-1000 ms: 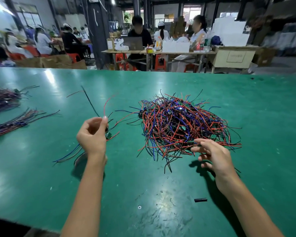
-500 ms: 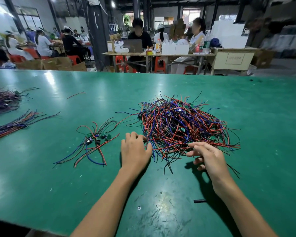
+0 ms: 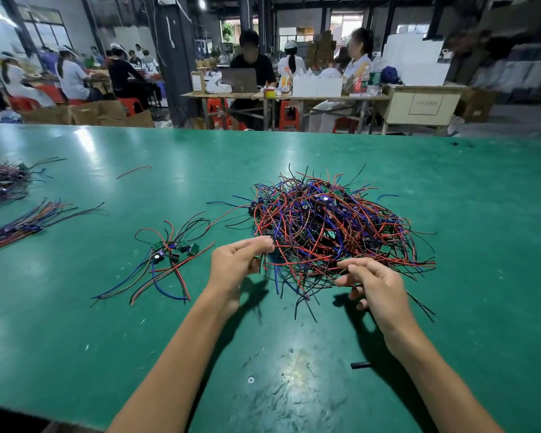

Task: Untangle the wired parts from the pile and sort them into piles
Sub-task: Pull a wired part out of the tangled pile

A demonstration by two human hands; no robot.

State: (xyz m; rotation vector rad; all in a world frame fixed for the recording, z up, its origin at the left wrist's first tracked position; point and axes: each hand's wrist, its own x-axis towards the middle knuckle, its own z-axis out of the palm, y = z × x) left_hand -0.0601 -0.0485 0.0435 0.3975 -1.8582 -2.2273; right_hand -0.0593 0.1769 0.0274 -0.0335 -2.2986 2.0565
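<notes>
With freed parts (image 3: 172,250) now dropped at left on the green tabletop (image 3: 75,323), my left hand (image 3: 235,265) returns, its grip pinching wires at the tangled pile (image 3: 331,229), right hand (image 3: 377,284) loosely curled, touching strands.

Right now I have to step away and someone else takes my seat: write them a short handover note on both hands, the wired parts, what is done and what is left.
Left hand: pinching wires at the near left edge of the tangled pile.
Right hand: fingers curled at the pile's near right edge; whether it has a grip on a wire is unclear.
Done: a small loose pile left of the tangle; two straightened bundles at the far left of the green table.
Left: most of the tangle.
</notes>
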